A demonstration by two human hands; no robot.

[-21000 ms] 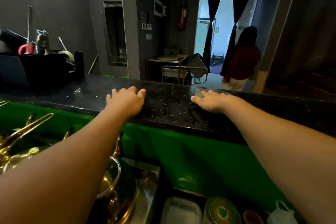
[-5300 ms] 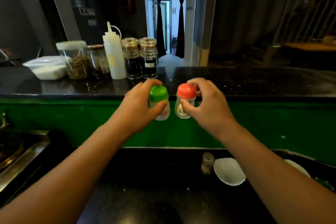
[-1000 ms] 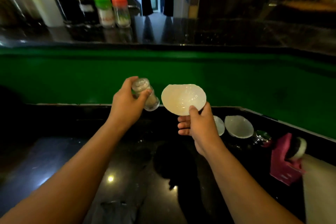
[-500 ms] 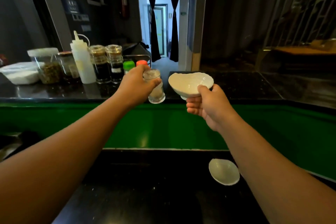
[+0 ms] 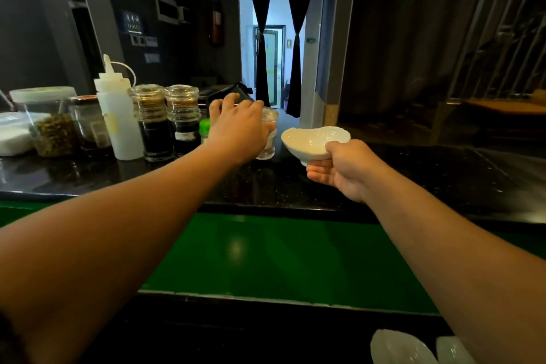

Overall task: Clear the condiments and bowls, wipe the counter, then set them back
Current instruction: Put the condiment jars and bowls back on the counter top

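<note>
My left hand (image 5: 239,127) grips a small clear shaker (image 5: 268,136) whose base rests on or just above the black upper counter (image 5: 413,180), right of the condiment row. My right hand (image 5: 344,170) holds a white scalloped bowl (image 5: 313,142) by its rim, above the counter and just right of the shaker. The green-capped shaker (image 5: 204,127) peeks out behind my left wrist; the red-capped one is hidden. Two dark sauce jars (image 5: 168,124) and a white squeeze bottle (image 5: 119,115) stand to the left.
Further left are two jars of dried spice (image 5: 59,124) and a white lidded container (image 5: 11,136). A green panel (image 5: 280,254) drops to the lower black counter, where two white bowls (image 5: 413,349) lie at the bottom right. A doorway with dark curtains (image 5: 273,38) is behind.
Both hands have moved forward over the upper counter. The clear shaker has come down beside the condiment row, and the bowl has lowered toward the counter on its right.
</note>
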